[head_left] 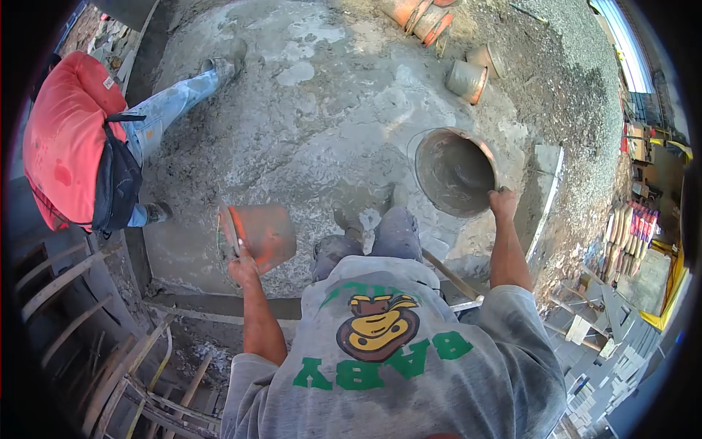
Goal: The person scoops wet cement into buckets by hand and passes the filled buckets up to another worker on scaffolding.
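Observation:
My left hand (pixel 245 268) is closed on the rim of an orange bucket (pixel 267 233) smeared with grey cement. That bucket is tipped on its side, its mouth facing left, so its inside is hidden. Off to the right, my right hand (pixel 502 204) grips the rim of a larger-looking, cement-coated bucket (pixel 450 172). Its open mouth faces me and shows a grey, wet-looking inside. Both buckets are held out over wet grey concrete (pixel 329 124), one on each side of my legs. Whether either touches the ground I cannot tell.
A person in a red top (pixel 73 139) bends over at the left, one leg stretched onto the concrete. Several dirty buckets (pixel 466 80) lie at the upper right beside gravel (pixel 578 95). A wooden ladder (pixel 121 380) is at lower left; a wooden handle (pixel 450 274) lies near my right leg.

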Motion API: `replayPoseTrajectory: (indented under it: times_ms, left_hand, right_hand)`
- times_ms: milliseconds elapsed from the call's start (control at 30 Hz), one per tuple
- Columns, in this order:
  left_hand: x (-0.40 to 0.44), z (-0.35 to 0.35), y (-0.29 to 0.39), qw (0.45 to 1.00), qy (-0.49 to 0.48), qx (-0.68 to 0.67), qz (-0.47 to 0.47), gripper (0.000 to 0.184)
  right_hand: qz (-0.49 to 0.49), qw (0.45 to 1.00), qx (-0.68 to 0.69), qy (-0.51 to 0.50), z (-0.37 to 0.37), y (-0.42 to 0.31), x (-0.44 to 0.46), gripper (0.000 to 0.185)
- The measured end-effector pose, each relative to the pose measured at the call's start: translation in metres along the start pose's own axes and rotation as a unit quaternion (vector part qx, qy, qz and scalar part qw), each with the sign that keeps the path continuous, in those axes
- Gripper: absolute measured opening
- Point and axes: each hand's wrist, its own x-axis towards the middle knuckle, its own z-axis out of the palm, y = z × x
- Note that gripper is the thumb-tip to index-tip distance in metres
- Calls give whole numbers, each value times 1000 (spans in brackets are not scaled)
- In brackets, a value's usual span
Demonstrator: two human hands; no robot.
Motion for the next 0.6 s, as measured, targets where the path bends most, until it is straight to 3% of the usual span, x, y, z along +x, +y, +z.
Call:
replayPoseTrajectory:
  times_ms: [67,200,267,300,333,367,433,600]
  left_hand:
    - [3,2,4,998,-26,38,37,31]
    - [18,19,5,993,-58,-100,38,32]
    - [15,30,14,985,-98,-142,16,33]
    - [4,33,34,991,-92,-97,26,33]
    - [-18,32,67,994,-85,-52,36,33]
    - [-32,37,88,996,-77,-7,47,34]
    - [-33,56,91,986,-98,-84,106,35]
    - [-36,92,113,979,-133,-96,117,33]
  right_hand:
    - [19,1000,10,-15,1,16,5,36]
    - [84,996,32,-22,13,38,15,38]
    - [42,999,-13,-24,61,81,36,38]
    - [20,999,-37,-26,72,97,42,38]
    - [40,995,-54,-69,30,63,23,37]
    - [90,993,-35,-70,38,73,26,36]
    - [188,979,5,-75,60,90,38,36]
    - [225,972,-8,-73,95,134,87,35]
